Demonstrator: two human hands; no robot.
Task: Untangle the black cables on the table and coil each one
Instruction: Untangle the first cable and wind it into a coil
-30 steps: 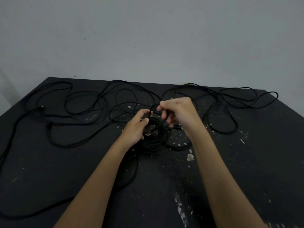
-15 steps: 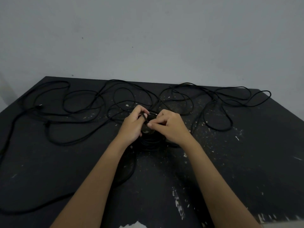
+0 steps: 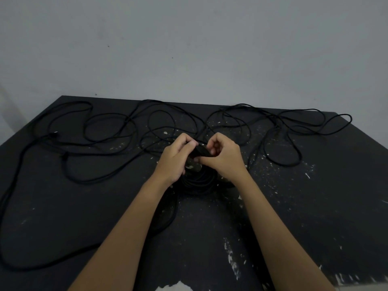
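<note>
Tight coil of black cable [image 3: 198,182], pinched at its top by left hand [image 3: 175,161] and right hand [image 3: 223,159], is apparently being tied off; next, the far loose black cables [image 3: 83,182] need untangling.

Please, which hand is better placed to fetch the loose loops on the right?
Probably the right hand: it pinches the coil on the side nearer those loops; the left hand would have to cross over.

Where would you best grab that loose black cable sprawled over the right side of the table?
Probably the far-right bend of the loose black cable, pinched from above. There one strand curves alone on the dark paint-flecked table, clear of the crossings nearer the middle, where the left hand and right hand hold the coiled black cable.
</note>
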